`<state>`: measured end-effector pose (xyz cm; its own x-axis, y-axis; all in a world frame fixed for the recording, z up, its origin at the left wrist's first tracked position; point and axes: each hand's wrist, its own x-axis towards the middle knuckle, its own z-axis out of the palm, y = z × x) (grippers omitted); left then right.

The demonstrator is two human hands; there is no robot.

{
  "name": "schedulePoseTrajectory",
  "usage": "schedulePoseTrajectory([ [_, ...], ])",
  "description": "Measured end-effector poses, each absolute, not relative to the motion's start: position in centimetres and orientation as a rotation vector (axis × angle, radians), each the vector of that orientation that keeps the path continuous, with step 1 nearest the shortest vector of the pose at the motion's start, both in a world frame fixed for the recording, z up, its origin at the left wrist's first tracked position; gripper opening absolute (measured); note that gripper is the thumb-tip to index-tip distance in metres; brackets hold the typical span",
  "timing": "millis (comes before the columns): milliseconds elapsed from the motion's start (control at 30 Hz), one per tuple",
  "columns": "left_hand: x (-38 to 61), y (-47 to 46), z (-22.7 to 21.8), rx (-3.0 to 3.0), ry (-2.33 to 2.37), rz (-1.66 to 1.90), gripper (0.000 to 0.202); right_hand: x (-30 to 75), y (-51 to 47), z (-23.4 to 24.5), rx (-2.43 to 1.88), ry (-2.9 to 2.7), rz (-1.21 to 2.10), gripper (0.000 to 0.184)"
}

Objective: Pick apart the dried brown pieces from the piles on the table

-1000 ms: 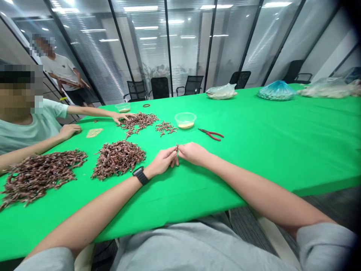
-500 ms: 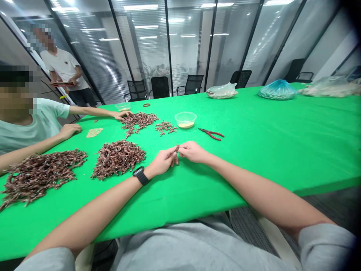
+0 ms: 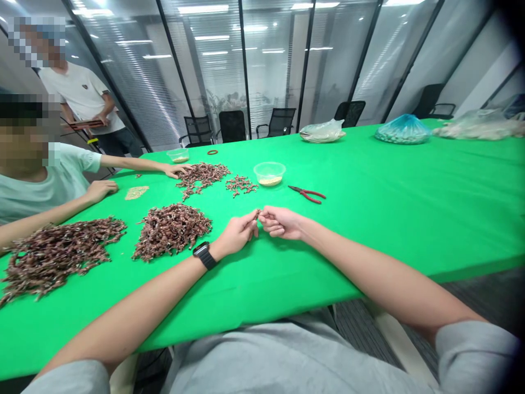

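The left hand (image 3: 237,234) is pinching a small brown twisted piece (image 3: 257,214) while the right hand (image 3: 281,222) is curling shut and easing back from it above the green-covered desk (image 3: 369,246).

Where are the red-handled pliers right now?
In the head view, the red-handled pliers lie on the green tablecloth, right of the clear plastic tub and beyond the person's right hand.

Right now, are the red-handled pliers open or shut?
Probably open: the red-handled pliers lie with their handles spread in a V, but the jaws are too small to see clearly.
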<state>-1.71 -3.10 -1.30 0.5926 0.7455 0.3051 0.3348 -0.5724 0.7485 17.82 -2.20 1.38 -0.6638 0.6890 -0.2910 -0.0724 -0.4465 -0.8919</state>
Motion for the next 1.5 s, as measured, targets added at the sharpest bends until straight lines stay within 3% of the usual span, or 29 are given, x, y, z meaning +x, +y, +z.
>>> schedulePoseTrajectory([
  [67, -1.6, -3.1, -1.3, 2.127, 0.854, 0.85, 0.048, 17.5, -2.3, 1.1, -1.006, -1.428, 1.87, 0.026],
  [267, -1.5, -2.9, -1.5, 2.006, 0.83, 0.932, 0.056, 17.4, -2.2, 0.1, -1.034, -2.134, 0.502, 0.026],
  [367, -1.6, -2.8, -1.7, 1.968, 0.822, 0.931, 0.057, 17.7, -2.1, 0.2, -1.065, -2.235, 0.279, 0.025],
  [567, -1.6, -2.9, -1.5, 1.955, 0.809, 0.881, 0.055, 17.7, -2.0, 0.3, -1.077, -2.328, 0.154, 0.027],
  [733, -1.7, -3.1, -1.2, 1.989, 0.793, 0.831, 0.051, 17.8, -2.1, -0.1, -1.039, -2.298, 0.225, 0.029],
  [1033, -1.6, -3.3, -1.1, 2.097, 0.829, 0.82, 0.051, 17.5, -2.8, 0.3, -0.914, -2.077, 0.695, 0.034],
  [1300, -1.7, -3.3, -1.1, 2.144, 0.821, 0.819, 0.047, 17.0, -2.9, 0.0, -1.08, -1.498, 1.48, 0.023],
  [1500, -1.9, -3.3, -1.3, 2.18, 0.832, 0.782, 0.047, 17.3, -2.8, 0.6, -1.019, -1.251, 1.835, 0.021],
])
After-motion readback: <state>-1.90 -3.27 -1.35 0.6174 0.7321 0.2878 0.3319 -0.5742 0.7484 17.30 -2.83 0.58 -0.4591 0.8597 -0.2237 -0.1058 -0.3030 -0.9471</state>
